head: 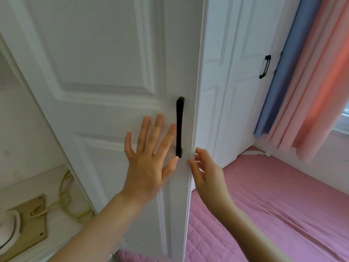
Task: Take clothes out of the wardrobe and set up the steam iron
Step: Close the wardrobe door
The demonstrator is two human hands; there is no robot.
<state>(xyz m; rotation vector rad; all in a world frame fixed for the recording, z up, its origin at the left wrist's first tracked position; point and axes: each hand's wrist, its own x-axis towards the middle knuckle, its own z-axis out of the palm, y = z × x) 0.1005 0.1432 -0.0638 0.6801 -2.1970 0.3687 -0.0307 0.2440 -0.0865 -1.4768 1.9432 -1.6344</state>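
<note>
**Both hands at the wardrobe door**

The white wardrobe door (105,76) stands ajar in front of the person, beside the pink-covered bed (273,195). The left hand (149,157) lies flat on its panel, fingers straight and spread, just left of the black handle (179,127). The right hand (204,167) seems to pinch the door's free edge below the handle.

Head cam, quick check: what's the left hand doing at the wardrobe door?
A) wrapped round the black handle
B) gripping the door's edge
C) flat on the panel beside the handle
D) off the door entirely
C: the left hand lies with straight, spread fingers on the wardrobe door, just left of the black handle; the right hand is the one pinching the door's edge.
</note>
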